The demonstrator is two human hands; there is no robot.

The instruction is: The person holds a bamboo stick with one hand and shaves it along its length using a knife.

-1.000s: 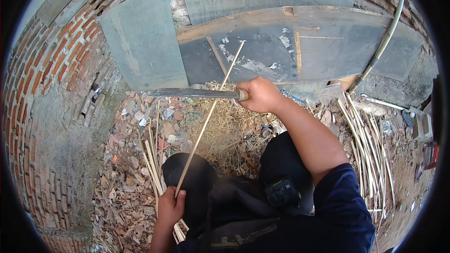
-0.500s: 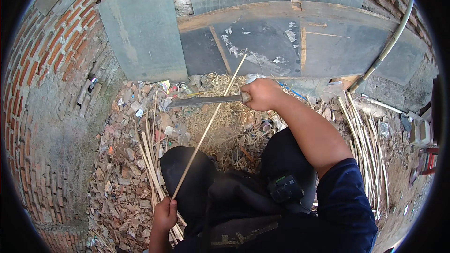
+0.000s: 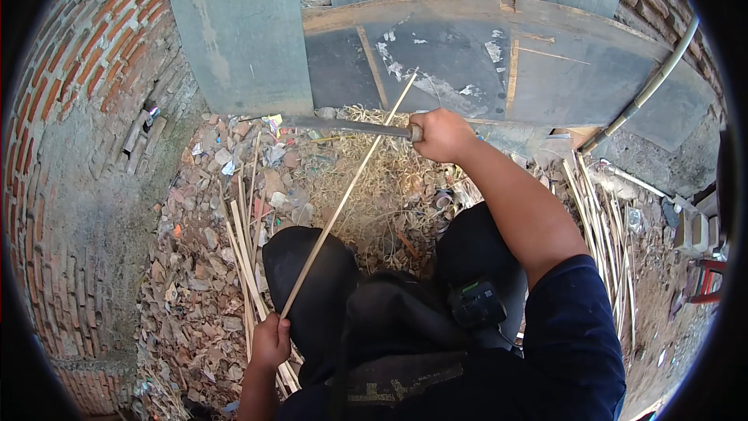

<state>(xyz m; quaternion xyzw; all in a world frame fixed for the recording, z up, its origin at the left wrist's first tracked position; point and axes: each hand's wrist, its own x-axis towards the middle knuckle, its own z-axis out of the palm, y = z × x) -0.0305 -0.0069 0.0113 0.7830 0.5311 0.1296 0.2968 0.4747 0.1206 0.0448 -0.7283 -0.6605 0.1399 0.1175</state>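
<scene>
My left hand (image 3: 270,341) is closed around the lower end of a long, thin bamboo strip (image 3: 336,209). The strip slants up and away to the right, passing over my left knee. My right hand (image 3: 444,137) grips the handle of a long-bladed knife (image 3: 351,125), held out in front of me. Its dull grey blade points left and crosses the strip not far below the far tip. Beneath them, curly pale shavings (image 3: 354,168) lie heaped on the ground.
More split strips (image 3: 248,265) lie to my left, and another bundle (image 3: 598,226) lies at the right. Rubble (image 3: 187,288) covers the ground. A brick wall (image 3: 70,187) stands at the left, with grey boards (image 3: 234,39) ahead. A pole (image 3: 643,93) leans at the right.
My right hand and the knife have moved away from me, toward the strip's far tip. My left hand, still on the strip, has shifted slightly upward in view.
</scene>
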